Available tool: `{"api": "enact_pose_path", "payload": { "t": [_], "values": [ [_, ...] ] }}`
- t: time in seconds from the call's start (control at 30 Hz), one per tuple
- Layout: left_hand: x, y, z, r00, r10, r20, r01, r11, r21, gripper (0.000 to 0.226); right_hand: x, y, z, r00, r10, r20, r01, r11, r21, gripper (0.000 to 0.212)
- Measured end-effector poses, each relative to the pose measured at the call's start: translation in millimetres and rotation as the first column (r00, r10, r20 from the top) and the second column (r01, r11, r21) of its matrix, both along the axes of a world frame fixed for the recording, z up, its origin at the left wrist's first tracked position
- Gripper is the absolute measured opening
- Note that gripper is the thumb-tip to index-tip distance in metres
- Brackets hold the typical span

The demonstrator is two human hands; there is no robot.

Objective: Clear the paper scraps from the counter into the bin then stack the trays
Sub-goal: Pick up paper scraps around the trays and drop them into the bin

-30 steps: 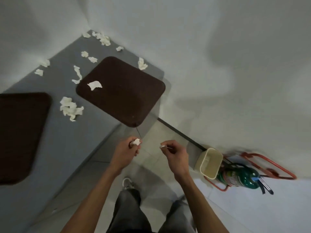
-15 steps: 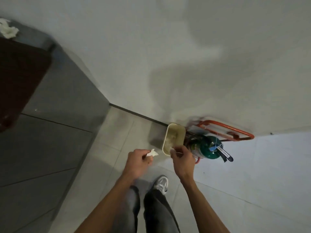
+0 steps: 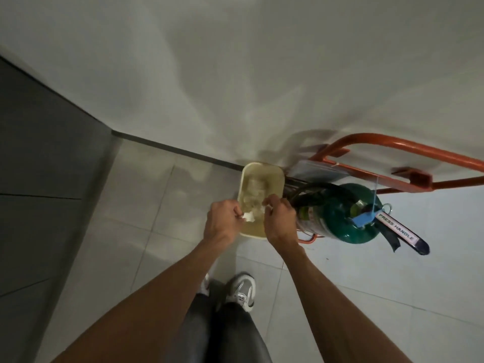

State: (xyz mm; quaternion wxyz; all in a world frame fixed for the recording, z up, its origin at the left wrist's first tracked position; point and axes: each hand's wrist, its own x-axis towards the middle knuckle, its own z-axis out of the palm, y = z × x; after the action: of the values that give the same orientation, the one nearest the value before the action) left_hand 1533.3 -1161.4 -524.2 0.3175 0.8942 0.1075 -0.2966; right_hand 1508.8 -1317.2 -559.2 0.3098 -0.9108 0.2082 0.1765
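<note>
We stand over a cream rectangular plastic bin (image 3: 262, 166) that sits on the pale tiled floor (image 3: 146, 210) against the white wall (image 3: 235, 74), with a dark baseboard strip (image 3: 178, 151) running behind it. Close on its right a green fire extinguisher (image 3: 337, 221) rests in an orange tubular metal stand (image 3: 392, 145), crowding that side of the bin and sitting just beside our right hand (image 3: 279, 222). The grey counter front (image 3: 39, 166) fills the left edge, and a grey-and-white sneaker (image 3: 242, 289) shows below our arms. Our left hand (image 3: 222, 221) has its fingers curled, pinching a crumpled white paper scrap (image 3: 248, 216) over the bin's near rim. The right hand's thumb and fingertips are closed on a smaller white scrap (image 3: 265, 204) above the opening. Pale crumpled paper (image 3: 253, 189) already lies inside the bin. Half a second ago both hands were short of the bin, the left well clear of its side. Now both are over its mouth, and the dark tray and counter top have slipped out of view as we leaned in. The extinguisher's black lever (image 3: 408, 239) carries a white label reading "PRESS HANDLE", and a blue tag (image 3: 362, 220) hangs at its neck, its writing too small to read.
</note>
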Motion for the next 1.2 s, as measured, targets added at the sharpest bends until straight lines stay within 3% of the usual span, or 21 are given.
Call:
{"api": "enact_pose_path", "payload": {
  "t": [0.1,0.23,0.3,0.37,0.5,0.77,1.2],
  "values": [
    [6.5,-16.8,-51.7,0.999,-0.032,0.002,0.032,0.998,0.048,0.010,17.0,-4.7,-35.3,0.996,0.071,-0.063,-0.072,0.997,-0.020,0.029],
    [9.7,-29.3,-102.3,0.982,-0.185,-0.027,0.187,0.979,0.076,0.019,34.4,-9.8,-60.7,0.979,0.126,-0.162,-0.131,0.991,-0.020,0.042],
    [8.6,-28.5,-108.6,0.965,-0.260,-0.016,0.260,0.962,0.088,0.027,37.9,-8.4,-59.3,0.972,0.149,-0.181,-0.162,0.985,-0.062,0.045],
    [7.8,-21.5,-95.5,0.973,-0.232,0.003,0.232,0.971,0.064,0.026,36.4,-4.4,-47.8,0.978,0.146,-0.152,-0.160,0.983,-0.087,0.041],
    [7.7,10.6,-25.0,0.966,-0.251,0.061,0.245,0.965,0.090,0.037,30.6,9.0,3.5,0.985,0.157,-0.075,-0.163,0.983,-0.082,0.034],
    [-6.4,113.4,154.3,0.978,-0.155,0.139,0.128,0.975,0.184,0.052,9.1,73.3,187.6,0.953,0.279,0.115,-0.278,0.960,-0.032,0.039],
    [-114.6,223.4,430.0,0.881,0.241,0.406,-0.298,0.951,0.081,0.054,-55.0,191.0,475.7,0.715,0.544,0.439,-0.566,0.819,-0.092,0.039]
  ]
}}
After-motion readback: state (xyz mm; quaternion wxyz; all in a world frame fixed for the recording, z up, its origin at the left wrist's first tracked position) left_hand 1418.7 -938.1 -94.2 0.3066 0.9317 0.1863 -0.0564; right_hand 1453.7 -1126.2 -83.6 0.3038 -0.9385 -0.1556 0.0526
